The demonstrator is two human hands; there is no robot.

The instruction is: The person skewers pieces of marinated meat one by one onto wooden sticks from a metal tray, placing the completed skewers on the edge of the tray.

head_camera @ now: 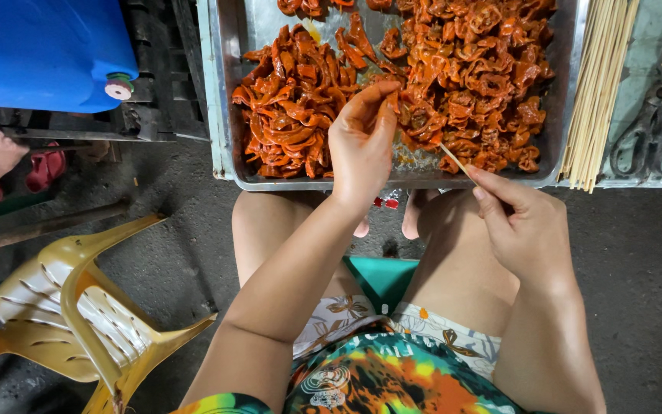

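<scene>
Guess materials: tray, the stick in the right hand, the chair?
Tray: looks like stainless steel, grey with a dull sheen and folded rim. Stick in the right hand: pale, thin, probably bamboo, like the bundle beside. Chair: moulded plastic, glossy yellow-tan, slotted.

Meat (423,84) crowds the tray (224,115); bare metal shows only at its near edge. Skewers (599,84) and scissors (649,130) block my right.
</scene>
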